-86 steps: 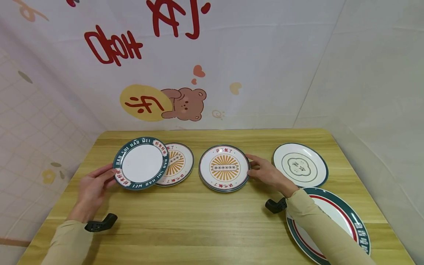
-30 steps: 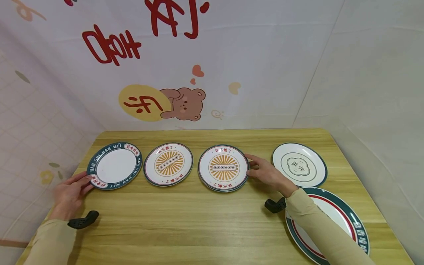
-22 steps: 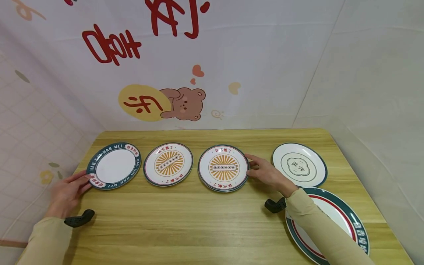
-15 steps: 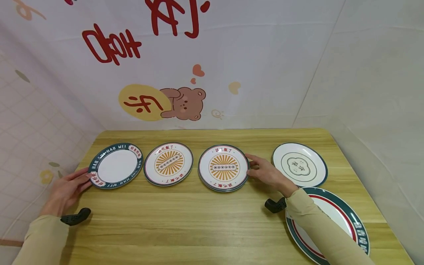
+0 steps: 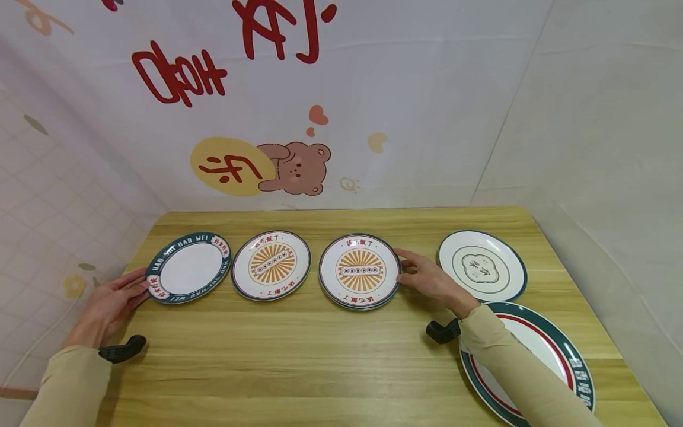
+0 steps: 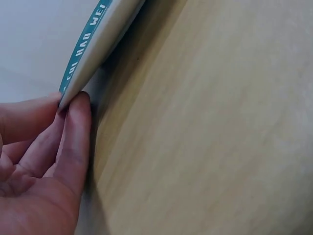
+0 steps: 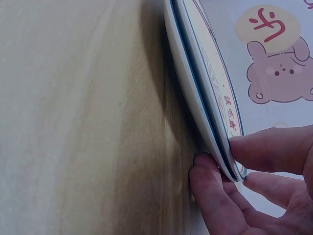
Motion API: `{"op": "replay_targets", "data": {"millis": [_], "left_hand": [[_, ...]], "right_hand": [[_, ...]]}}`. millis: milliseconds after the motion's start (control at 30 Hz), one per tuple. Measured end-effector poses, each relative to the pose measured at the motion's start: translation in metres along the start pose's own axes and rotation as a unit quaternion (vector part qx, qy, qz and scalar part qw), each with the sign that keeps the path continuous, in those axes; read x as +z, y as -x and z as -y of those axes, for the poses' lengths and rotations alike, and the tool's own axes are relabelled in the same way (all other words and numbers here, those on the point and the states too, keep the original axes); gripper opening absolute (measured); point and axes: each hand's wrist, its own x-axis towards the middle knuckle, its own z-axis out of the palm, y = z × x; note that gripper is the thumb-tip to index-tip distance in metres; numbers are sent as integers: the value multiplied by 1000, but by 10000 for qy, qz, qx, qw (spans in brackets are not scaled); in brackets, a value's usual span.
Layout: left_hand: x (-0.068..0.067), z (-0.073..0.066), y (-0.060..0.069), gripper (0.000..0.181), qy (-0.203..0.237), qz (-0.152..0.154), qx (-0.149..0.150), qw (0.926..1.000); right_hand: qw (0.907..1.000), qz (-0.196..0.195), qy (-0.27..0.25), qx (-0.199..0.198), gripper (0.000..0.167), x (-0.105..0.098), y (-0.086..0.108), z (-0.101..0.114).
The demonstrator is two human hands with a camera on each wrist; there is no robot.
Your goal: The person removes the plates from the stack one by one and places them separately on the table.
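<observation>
My left hand [image 5: 107, 305] pinches the left rim of a green-rimmed white plate [image 5: 191, 268] at the left end of the row. In the left wrist view the thumb lies on top of the plate's rim [image 6: 84, 49] and fingers are beneath it. My right hand [image 5: 432, 283] pinches the right edge of two stacked sunburst plates [image 5: 360, 271], thumb above and fingers below, as the right wrist view shows of the stacked plates [image 7: 193, 78]. Another sunburst plate [image 5: 272, 265] lies between the two held ones, touched by neither hand.
A white plate with a dark blue rim [image 5: 482, 265] lies at the back right. Nearer the front, a large green-rimmed plate [image 5: 525, 350] sits partly under my right forearm. The wooden table [image 5: 299, 367] meets a printed cloth wall [image 5: 416, 118] behind and walls at both sides.
The green-rimmed plate has moved left in my left hand, off the sunburst plate it overlapped, then shifted slightly right. My right hand and the stacked plates have stayed put.
</observation>
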Motion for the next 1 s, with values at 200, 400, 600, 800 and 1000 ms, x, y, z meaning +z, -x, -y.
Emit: {"op": "replay_targets", "data": {"millis": [200,400,600,800,1000], "left_hand": [[6,1,0,36,-1964,-475,341,9788],[16,-1,3,58,-4882,-1395,648,8590],[30,-3,8,54,-4757,-2044,863,8512],[56,-4,15,52,-4452,-2287,1248,8567],[89,-5,26,51,-4081,-2039,1931,8687]], "right_hand": [[10000,2,-13,-10,68,1,0,-1],[9999,33,-154,23,68,2,0,-1],[9999,31,-92,44,68,2,-1,-2],[10000,18,-56,8,68,1,-2,-1],[9999,38,-105,-7,68,2,-2,-3]]}}
